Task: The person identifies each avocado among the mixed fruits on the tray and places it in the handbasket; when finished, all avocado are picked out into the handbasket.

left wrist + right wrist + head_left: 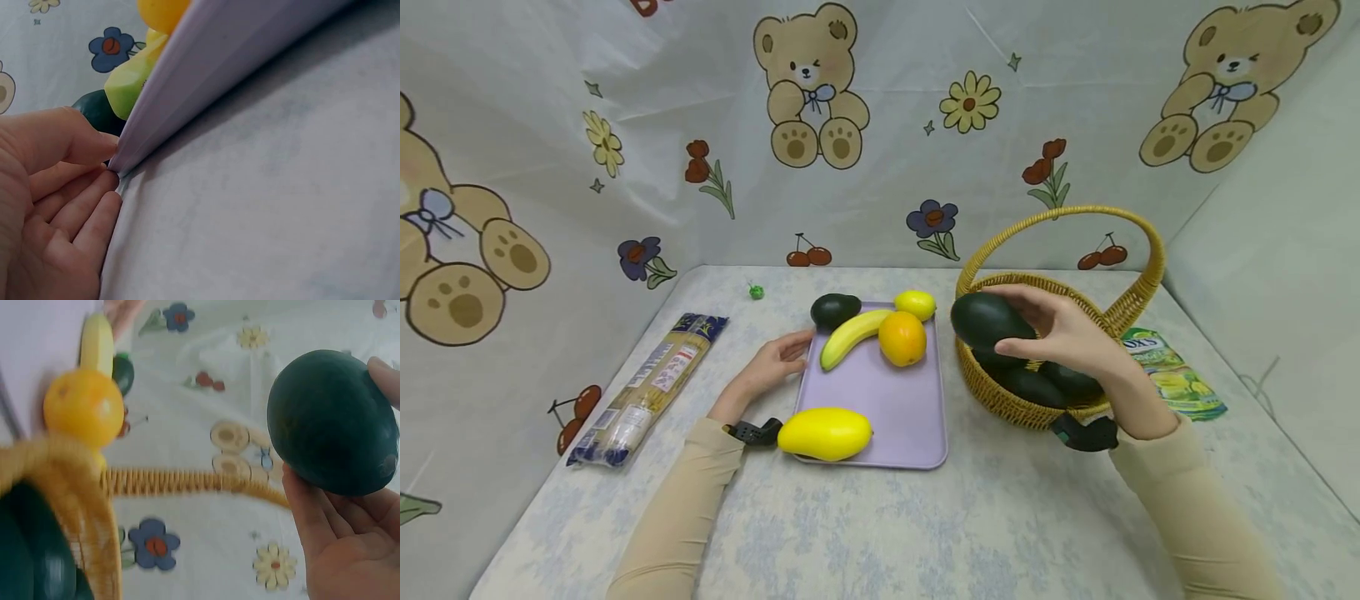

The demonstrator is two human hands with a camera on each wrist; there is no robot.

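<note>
My right hand grips a dark green avocado above the wicker basket, with the thumb on one side and the fingers on the other. In the right wrist view the avocado shows whole and smooth. More dark green avocados lie inside the basket. At the left edge of the lilac tray, my left hand touches the rim with its thumb and fairly straight fingertips. On the tray lie a banana, an orange, a lemon, a mango and another avocado.
A pack of spaghetti lies on the left of the table. A small green object sits at the back. Behind the basket's right side is a green and yellow packet. The tall basket handle arches over the basket.
</note>
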